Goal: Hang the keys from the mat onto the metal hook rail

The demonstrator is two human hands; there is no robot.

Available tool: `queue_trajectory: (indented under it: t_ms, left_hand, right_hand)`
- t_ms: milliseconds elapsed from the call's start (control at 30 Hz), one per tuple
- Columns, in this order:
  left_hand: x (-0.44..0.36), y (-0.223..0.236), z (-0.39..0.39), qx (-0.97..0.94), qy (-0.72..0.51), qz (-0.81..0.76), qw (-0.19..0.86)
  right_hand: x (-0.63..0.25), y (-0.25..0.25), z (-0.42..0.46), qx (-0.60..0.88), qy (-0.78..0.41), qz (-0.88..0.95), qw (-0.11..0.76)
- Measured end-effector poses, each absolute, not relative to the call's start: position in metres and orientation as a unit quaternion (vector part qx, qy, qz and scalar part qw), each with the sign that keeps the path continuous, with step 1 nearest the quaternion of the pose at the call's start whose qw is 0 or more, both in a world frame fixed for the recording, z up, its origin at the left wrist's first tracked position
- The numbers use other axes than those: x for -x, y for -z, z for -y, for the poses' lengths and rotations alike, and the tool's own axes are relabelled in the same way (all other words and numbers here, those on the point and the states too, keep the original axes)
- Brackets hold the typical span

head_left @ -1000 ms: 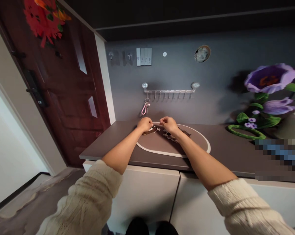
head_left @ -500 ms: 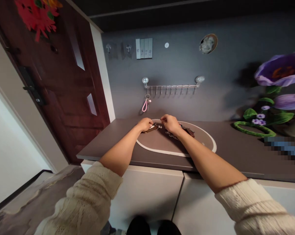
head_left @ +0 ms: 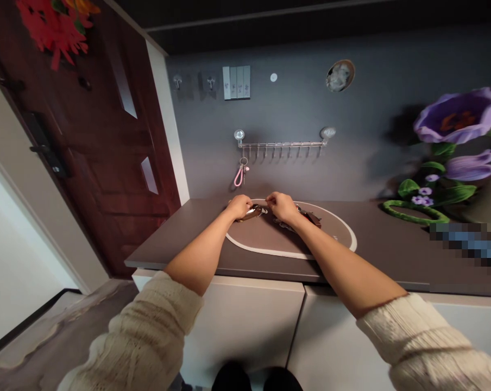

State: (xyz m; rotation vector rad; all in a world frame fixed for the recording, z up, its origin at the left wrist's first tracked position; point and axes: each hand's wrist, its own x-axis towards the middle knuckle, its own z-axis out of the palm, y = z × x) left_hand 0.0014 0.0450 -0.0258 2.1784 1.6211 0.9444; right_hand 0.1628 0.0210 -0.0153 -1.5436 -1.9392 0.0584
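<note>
The brown strap [head_left: 249, 214] lies on the mat [head_left: 270, 239] beside the left hand [head_left: 238, 207] and seems light and supple (its shiny end [head_left: 263, 210] probably stiffer, so best pinched there), while that and the right hand's [head_left: 283, 208] fingers curl nearly closed, any hold impossible to tell.

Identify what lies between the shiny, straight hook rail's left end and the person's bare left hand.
In the head view, a pink-looped key ring hangs there, above the left hand.
</note>
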Motion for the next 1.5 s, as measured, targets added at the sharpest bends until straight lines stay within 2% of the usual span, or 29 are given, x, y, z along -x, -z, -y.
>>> queue_trajectory:
  t_ms: [133,300,567,900,1133,1500]
  left_hand:
    - [-0.002,0.020,-0.042,-0.767,-0.285,-0.571,0.070]
    - [-0.004,0.012,-0.037,-0.759,-0.312,-0.568,0.062]
    - [-0.004,0.004,-0.033,-0.722,-0.417,-0.537,0.126]
    - [-0.006,0.001,-0.029,-0.659,-0.537,-0.456,0.263]
    - [-0.008,-0.002,-0.028,-0.630,-0.556,-0.412,0.351]
    - [-0.007,-0.002,-0.027,-0.571,-0.578,-0.395,0.429]
  right_hand:
    - [-0.163,0.016,-0.021,0.585,-0.021,0.742,0.327]
    - [-0.163,0.016,-0.021,0.586,-0.023,0.741,0.328]
    - [-0.162,0.015,-0.019,0.576,-0.029,0.741,0.345]
    - [-0.159,0.015,-0.019,0.512,-0.034,0.746,0.424]
    - [-0.157,0.015,-0.018,0.493,-0.015,0.742,0.454]
    - [-0.160,0.014,-0.019,0.473,0.014,0.724,0.502]
